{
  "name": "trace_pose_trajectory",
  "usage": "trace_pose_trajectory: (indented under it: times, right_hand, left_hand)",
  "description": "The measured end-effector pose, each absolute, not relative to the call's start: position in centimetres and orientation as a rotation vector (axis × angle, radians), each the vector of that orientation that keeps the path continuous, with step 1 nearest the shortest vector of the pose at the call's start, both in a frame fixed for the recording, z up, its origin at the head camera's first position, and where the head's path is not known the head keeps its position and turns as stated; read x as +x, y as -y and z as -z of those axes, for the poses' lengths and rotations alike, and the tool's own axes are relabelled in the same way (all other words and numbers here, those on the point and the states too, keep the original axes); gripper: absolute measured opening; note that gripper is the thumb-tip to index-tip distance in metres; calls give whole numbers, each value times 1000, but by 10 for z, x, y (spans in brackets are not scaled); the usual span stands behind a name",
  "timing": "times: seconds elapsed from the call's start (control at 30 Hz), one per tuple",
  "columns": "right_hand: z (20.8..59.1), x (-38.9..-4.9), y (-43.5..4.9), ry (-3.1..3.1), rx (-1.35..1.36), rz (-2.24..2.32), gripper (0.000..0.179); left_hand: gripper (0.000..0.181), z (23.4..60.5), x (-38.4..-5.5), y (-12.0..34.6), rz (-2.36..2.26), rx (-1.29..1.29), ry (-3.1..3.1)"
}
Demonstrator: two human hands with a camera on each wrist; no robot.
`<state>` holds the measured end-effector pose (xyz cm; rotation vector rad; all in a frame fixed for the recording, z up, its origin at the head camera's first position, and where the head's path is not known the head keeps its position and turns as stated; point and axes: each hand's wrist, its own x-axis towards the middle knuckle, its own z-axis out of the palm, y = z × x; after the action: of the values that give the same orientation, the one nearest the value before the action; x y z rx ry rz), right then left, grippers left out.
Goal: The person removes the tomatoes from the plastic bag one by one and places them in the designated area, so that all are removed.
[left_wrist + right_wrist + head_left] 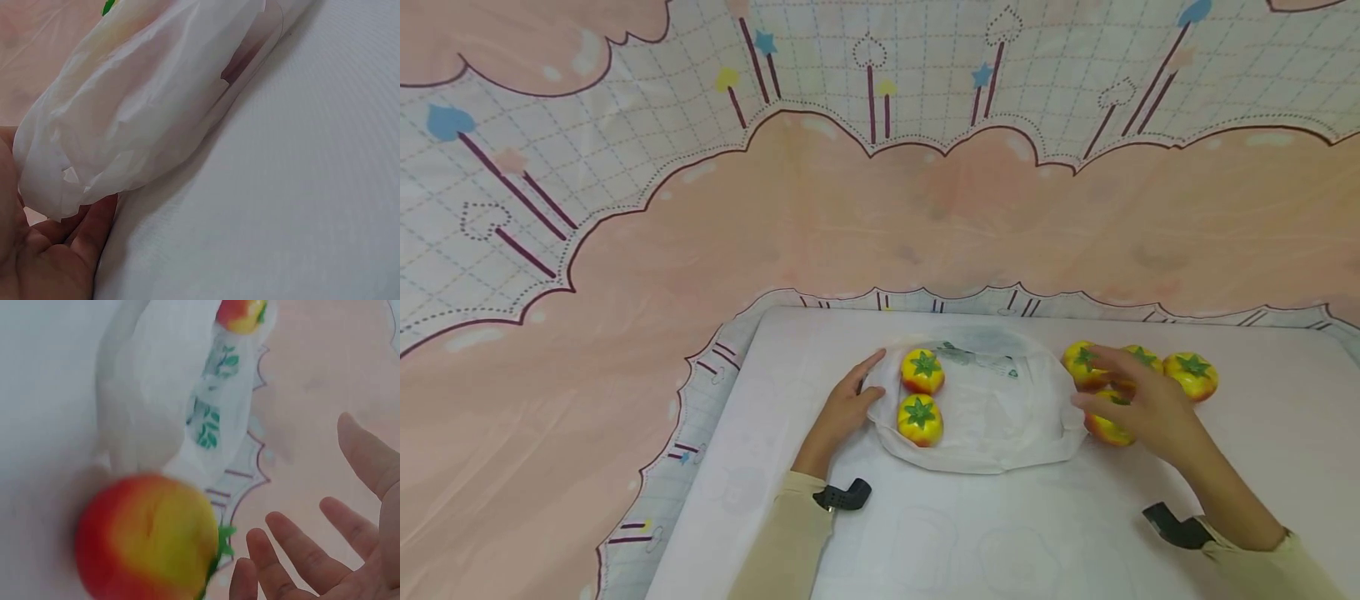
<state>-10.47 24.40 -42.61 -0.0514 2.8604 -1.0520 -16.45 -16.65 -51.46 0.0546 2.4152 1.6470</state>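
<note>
A white plastic bag [992, 433] lies spread on the table. Two yellow-and-red persimmon-like fruits with green leafy tops, one fruit [922, 372] behind the other fruit [920, 420], sit at its left part. My left hand [844, 410] holds the bag's left edge; in the left wrist view, crumpled bag plastic [125, 119] hides some fingertips. Over a group of similar fruits right of the bag, my right hand [1157, 408] hovers, partly covering them. In the right wrist view its fingers [306, 550] are spread, holding nothing, beside a nearby fruit [147, 540].
Among the group at the right, one fruit [1191, 377] stands outermost. A white tabletop [925, 533] lies under everything. Behind and left of it hangs a peach-coloured cloth [850, 225] with a cake-like print. Dark wrist devices [844, 495] sit at both sleeves.
</note>
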Motion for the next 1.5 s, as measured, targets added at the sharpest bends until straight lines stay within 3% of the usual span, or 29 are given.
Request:
trace_pose_trajectory:
  times: [0.6, 1.5]
  right_hand:
    - [440, -122, -188, -2815, -203, 1148, 78]
    - [463, -144, -119, -2712, -209, 1250, 75]
  left_hand:
    - [59, 516, -166, 167, -1626, 41, -2422]
    - [58, 517, -165, 168, -1632, 56, -2423]
